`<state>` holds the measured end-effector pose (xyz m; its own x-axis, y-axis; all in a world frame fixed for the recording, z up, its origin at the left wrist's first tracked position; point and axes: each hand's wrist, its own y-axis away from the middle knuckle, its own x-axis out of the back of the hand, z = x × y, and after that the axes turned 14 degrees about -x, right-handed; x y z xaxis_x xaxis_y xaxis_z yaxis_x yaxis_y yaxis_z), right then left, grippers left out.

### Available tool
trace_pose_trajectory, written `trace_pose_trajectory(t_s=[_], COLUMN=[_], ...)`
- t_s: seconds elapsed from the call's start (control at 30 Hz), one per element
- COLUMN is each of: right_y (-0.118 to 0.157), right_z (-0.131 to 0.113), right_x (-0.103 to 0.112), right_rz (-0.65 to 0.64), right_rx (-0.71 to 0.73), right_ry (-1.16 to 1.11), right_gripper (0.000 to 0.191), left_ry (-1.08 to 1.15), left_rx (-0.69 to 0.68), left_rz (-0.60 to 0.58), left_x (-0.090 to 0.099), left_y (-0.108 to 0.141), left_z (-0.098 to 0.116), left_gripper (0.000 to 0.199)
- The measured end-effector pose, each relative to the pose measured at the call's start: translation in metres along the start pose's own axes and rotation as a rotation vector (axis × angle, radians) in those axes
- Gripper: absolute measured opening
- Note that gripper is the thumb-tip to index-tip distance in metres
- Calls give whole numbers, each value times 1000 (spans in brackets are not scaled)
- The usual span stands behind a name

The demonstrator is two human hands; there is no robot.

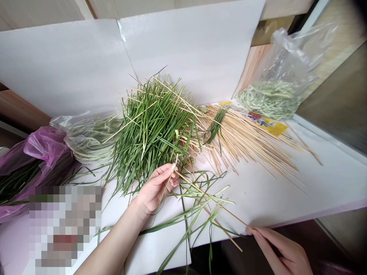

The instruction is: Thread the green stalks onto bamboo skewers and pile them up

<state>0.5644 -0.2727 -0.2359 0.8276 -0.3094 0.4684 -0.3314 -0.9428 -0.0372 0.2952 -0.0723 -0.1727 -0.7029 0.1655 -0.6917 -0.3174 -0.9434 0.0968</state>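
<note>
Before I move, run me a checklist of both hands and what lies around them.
1. Right hand gripping the stick: ok, at its near end.
2. Left hand gripping the stalk: ok, pinched at the fingertips.
3. Stick's far tip through the stalk: cannot tell, the fingers hide it.
4. Space under the stick free of loose leaves: not ok, several lie strewn there.
5. Spare sticks within view: ok, fanned out right of the leaf pile.
</note>
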Motion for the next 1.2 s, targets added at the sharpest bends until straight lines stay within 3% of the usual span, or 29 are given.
trace_pose_trajectory(t_s=[0.8,1.07,1.2], right_y=[0,1,0], right_z=[2,2,0], right_x=[-1,0,-1], right_rz=[-1,-6,1], right_rx=[-2,9,16], right_ry=[4,0,-5], right_gripper=[21,19,19], left_ry=[-63,-158,-284], left_rx=[14,2,-82], left_rz=[-36,-36,-25], left_x=[2,2,-3], left_y=[1,1,1], left_z=[1,2,5], left_gripper=[13,16,17])
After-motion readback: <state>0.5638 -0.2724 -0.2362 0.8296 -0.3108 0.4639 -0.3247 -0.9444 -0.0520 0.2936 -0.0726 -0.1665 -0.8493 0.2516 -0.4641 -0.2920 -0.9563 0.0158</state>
